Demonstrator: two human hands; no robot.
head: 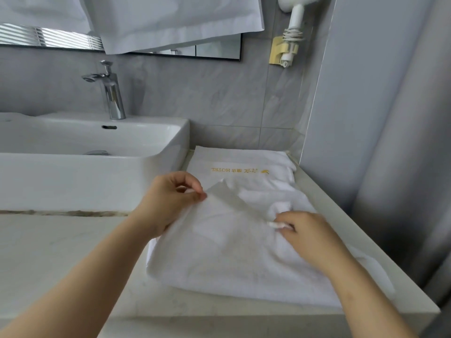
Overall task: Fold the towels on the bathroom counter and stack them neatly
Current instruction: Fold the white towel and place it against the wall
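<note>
I see a white towel lying on the surface in the lower middle of the frame, partly on top of another towel with gold letters, just behind it. My left hand pinches a lifted edge of the near towel with its fingers. My right hand pinches a small bunched bit of the same towel. A sink sits at the left, with a tap above it.

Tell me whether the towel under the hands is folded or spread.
Partly folded: the towel lies doubled, with a corner flap lifted by the left hand while the right hand pinches its edge.
</note>
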